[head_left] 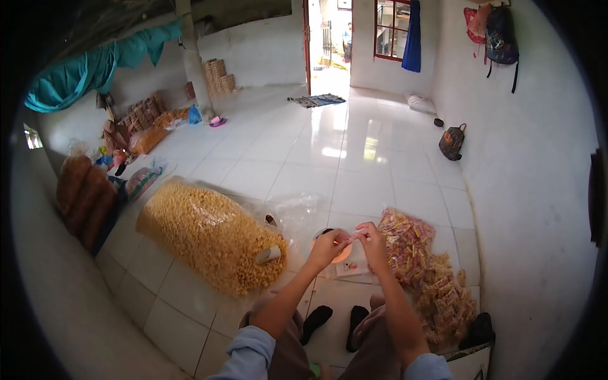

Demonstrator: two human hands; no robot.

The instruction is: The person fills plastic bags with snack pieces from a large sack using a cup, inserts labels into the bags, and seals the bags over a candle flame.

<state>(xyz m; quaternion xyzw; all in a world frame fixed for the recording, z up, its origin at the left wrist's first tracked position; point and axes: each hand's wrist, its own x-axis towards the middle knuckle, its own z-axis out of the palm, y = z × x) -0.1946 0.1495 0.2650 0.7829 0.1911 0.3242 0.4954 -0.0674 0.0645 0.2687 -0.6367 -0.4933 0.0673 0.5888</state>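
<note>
A small clear plastic piece (354,237), long axis unclear, sits between my left hand (329,247) and right hand (373,243), neither nearer, both sets of fingers pinched on it, over the orange-lit round container (344,254).

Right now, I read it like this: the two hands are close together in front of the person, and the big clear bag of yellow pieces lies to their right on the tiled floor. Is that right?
Not quite: the head view shows the big clear bag of yellow pieces to the left of the hands, on the tiled floor. The left hand and right hand are close together.
</note>
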